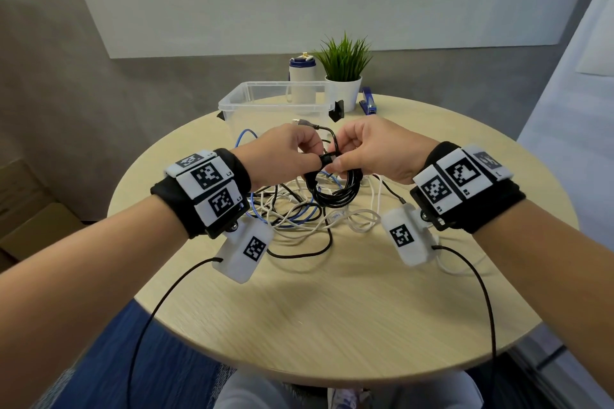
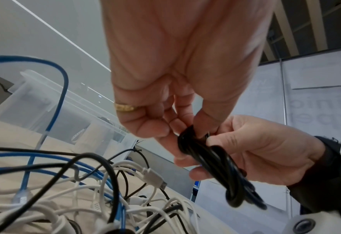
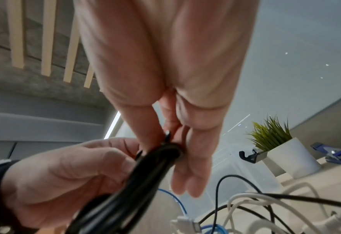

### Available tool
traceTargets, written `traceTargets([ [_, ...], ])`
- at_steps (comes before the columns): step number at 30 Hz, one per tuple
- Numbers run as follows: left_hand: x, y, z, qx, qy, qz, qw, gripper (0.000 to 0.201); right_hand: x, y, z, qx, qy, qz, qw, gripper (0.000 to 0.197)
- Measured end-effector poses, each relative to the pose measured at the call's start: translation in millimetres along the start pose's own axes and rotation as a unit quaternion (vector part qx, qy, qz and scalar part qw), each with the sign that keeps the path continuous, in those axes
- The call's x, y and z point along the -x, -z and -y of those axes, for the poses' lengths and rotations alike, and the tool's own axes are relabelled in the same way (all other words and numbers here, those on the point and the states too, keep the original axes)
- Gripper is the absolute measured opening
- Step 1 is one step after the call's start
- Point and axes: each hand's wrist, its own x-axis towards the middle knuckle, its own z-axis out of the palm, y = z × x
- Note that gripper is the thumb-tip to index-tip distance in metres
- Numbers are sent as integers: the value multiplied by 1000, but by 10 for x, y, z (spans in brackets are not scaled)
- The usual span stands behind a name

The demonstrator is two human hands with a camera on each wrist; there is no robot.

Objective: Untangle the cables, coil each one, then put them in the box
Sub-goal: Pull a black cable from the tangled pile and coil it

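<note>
So the clear plastic box (image 1: 232,106) sits at the far edge of the round table (image 1: 332,309), lid off, and from what I can see through the walls there's no cable in it; the blue cable (image 1: 246,136) loops up just in front of it. Both hands are together above the table's middle: the left hand (image 1: 285,153) and right hand (image 1: 375,149) are each pinching the top of a coiled black cable (image 1: 332,189), which hangs off the table surface over the tangle of white, blue and black cables (image 1: 299,219). Behind the box: a white-and-blue bottle (image 1: 302,76), a potted plant (image 1: 344,76), a blue stapler (image 1: 368,103). Wrist bands carry square black-and-white markers tagged L1 and L2 (image 1: 212,189). The wall writing is too blurry to read.
</note>
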Motion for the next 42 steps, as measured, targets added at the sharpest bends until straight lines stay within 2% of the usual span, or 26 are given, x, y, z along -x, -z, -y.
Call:
traceTargets([
  [5,-25,10,23,20,10,-8,1000,11,-7,-12,17,13,22,-64,998,24],
  [9,-33,-9,11,5,1,-29,1000,16,13,-36,39,-1,24,-83,996,23],
  [13,-52,-28,35,18,10,-60,998,10,38,-39,56,-11,30,-74,997,26],
  [17,-59,7,60,58,25,-45,997,4,2,-40,-8,-33,37,-106,993,24],
  [20,-35,27,56,76,19,-36,996,21,-14,-34,-33,-80,42,-130,987,20],
  [22,-25,36,44,55,30,-38,997,21,0,-59,-27,-98,42,-127,986,19],
  [27,-21,48,10,-6,28,-59,998,3,30,-118,9,-120,38,-100,987,18],
  [30,-25,53,27,-36,22,-55,998,6,40,-98,22,-120,43,-85,988,17],
  [38,-23,84,64,-43,10,-56,997,8,-27,-110,-35,-70,54,-105,990,8],
  [42,-17,88,68,-34,-2,-55,998,16,-35,-84,-21,-69,73,-114,988,13],
])
